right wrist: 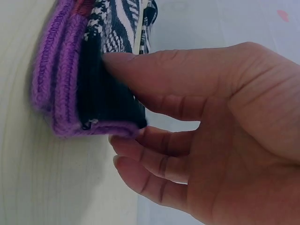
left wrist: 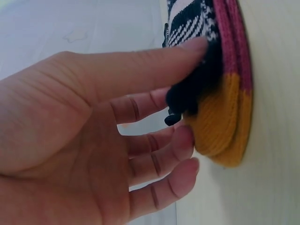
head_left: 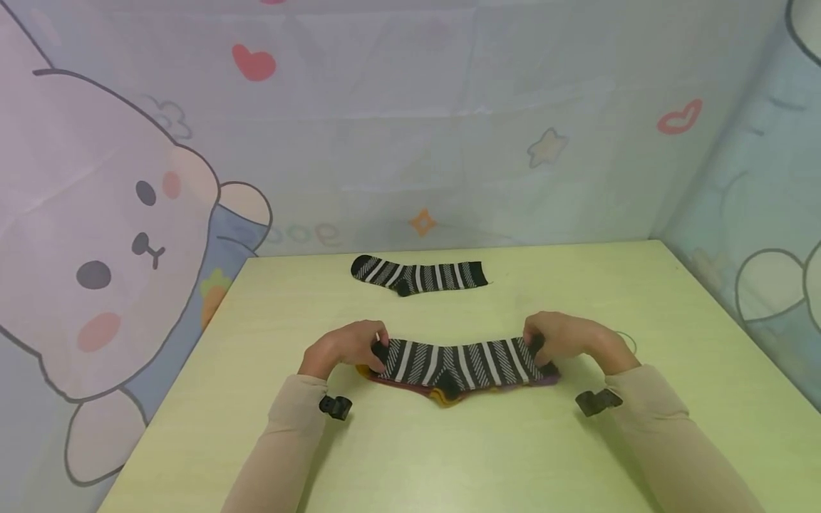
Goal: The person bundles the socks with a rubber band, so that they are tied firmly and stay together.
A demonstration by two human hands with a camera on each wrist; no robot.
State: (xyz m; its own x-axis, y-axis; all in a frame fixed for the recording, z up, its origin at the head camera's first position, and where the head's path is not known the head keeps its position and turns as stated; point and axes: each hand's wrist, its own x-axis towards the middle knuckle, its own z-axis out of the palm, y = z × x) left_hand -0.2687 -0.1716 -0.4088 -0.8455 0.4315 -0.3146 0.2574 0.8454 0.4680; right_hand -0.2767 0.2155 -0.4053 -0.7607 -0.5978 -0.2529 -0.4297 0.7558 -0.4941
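We had the striped sock (head_left: 458, 362) laid over a maroon-and-mustard pair near the table's (head_left: 577, 456) front edge; our left hand (head_left: 343, 347) pinched its black toe, our right hand (head_left: 564, 338) its cuff. Its mate (head_left: 418, 276) lay behind. We judged alignment underway; next called for squaring edges.

A pale yellow-green table (head_left: 641, 320) is filling the lower frame. Behind it, a pastel cartoon curtain (head_left: 449, 128) is hanging, with a bear (head_left: 96, 235) at the left.
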